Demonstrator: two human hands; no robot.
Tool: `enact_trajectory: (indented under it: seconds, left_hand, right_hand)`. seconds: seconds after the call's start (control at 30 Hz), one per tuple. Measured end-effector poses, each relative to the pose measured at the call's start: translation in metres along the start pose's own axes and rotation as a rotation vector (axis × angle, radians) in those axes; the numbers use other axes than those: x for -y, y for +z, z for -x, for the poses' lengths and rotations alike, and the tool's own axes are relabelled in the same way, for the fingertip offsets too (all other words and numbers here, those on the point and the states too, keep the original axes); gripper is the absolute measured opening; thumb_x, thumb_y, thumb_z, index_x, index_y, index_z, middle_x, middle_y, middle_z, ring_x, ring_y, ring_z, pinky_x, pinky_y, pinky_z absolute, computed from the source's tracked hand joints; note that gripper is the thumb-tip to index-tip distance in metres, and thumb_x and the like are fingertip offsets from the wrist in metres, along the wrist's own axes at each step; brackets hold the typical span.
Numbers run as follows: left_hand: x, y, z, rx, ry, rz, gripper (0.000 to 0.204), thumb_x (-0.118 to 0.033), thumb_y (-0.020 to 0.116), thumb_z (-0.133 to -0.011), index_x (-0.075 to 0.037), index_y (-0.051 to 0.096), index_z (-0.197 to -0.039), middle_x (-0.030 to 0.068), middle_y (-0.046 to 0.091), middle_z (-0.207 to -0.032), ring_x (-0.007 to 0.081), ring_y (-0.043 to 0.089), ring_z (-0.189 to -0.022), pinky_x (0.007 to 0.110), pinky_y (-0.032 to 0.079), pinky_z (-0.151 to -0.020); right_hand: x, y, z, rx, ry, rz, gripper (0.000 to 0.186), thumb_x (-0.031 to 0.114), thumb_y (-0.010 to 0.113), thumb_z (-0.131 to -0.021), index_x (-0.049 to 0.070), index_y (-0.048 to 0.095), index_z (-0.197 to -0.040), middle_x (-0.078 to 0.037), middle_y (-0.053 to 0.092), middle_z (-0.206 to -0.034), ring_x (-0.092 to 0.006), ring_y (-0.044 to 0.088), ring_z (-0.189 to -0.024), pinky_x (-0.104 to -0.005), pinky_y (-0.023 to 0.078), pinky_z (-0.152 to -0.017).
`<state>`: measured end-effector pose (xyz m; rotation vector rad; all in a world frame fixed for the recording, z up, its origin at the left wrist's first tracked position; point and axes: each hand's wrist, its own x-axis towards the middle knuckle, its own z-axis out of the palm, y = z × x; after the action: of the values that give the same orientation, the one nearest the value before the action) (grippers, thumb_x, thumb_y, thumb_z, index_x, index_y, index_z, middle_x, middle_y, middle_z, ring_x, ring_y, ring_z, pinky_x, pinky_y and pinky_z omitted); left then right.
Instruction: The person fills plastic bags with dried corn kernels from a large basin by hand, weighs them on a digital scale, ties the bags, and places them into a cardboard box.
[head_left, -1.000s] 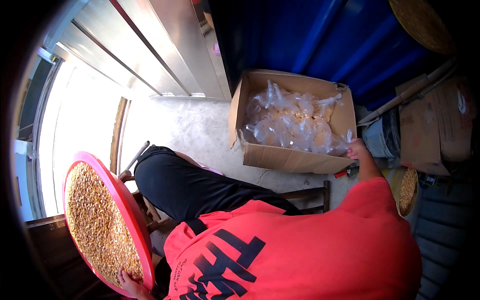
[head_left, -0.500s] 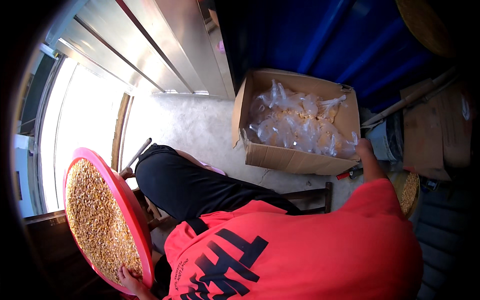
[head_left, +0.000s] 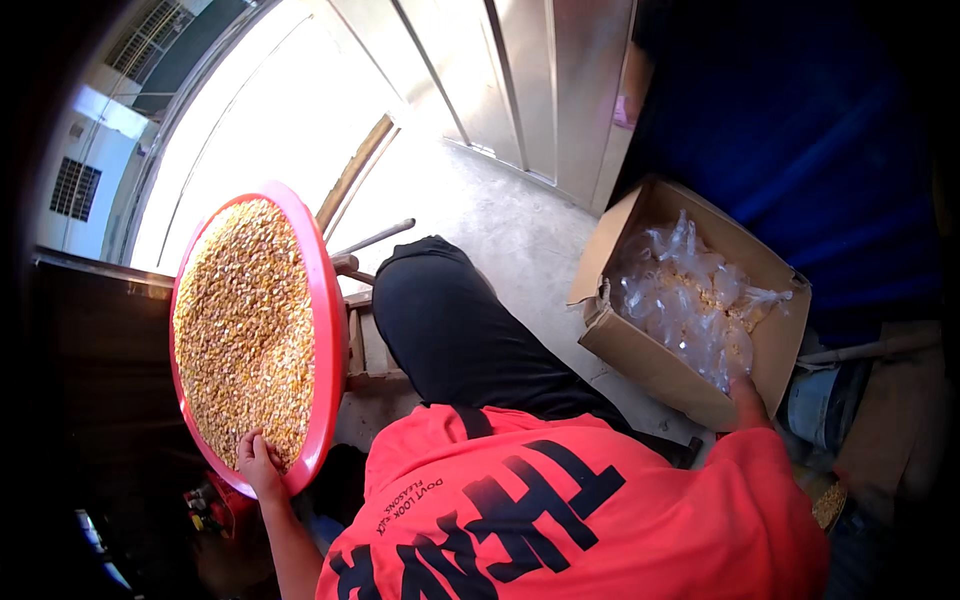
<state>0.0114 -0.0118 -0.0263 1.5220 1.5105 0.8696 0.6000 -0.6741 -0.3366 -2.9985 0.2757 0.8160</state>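
Corn (head_left: 242,310) meets left hand (head_left: 258,468); right hand (head_left: 748,402) is at bags (head_left: 690,295), apparently reaching; both grips indeterminable; any lift calls for firm pinch.

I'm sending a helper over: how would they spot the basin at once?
Find the black trousers, then look left. A wide round basin there holds yellow kernels, the left hand at its near edge. Its pink rim sets it apart from the brown cardboard box on the right.

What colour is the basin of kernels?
The basin is pinkish red; the head view shows it best.
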Motion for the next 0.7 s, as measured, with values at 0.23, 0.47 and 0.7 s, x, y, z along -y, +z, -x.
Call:
enact_trajectory:
  seconds: [0.23,0.47,0.7]
  left_hand:
    - [-0.010,0.015,0.000,0.033,0.142,-0.117,0.012,-0.008,0.052,-0.089,-0.003,0.062,-0.094,-0.0005,0.053,-0.061,0.0042,0.046,-0.049,0.019,0.037,-0.045]
    - [-0.004,0.016,0.005,0.024,0.129,-0.071,0.012,-0.007,0.053,-0.088,-0.002,0.062,-0.091,-0.0016,0.054,-0.060,0.0046,0.049,-0.052,0.021,0.039,-0.047]
    - [-0.007,0.014,0.006,-0.041,0.224,-0.188,0.018,-0.019,0.055,-0.085,-0.005,0.065,-0.091,0.0075,0.057,-0.060,0.0139,0.054,-0.052,0.030,0.043,-0.050]
  right_hand:
    - [0.041,-0.020,-0.032,-0.020,-0.090,0.101,0.017,0.013,0.048,-0.084,0.005,0.062,-0.090,-0.014,0.058,-0.086,-0.0252,0.058,-0.080,-0.0343,0.046,-0.071]
    - [0.122,-0.065,-0.042,-0.042,-0.172,0.186,0.014,0.010,0.046,-0.084,0.005,0.060,-0.087,-0.010,0.055,-0.078,-0.0206,0.055,-0.073,-0.0304,0.045,-0.065]
    - [0.201,-0.100,-0.026,-0.071,-0.284,0.213,0.013,0.006,0.045,-0.084,0.006,0.058,-0.084,-0.007,0.053,-0.071,-0.0159,0.053,-0.065,-0.0265,0.044,-0.059]
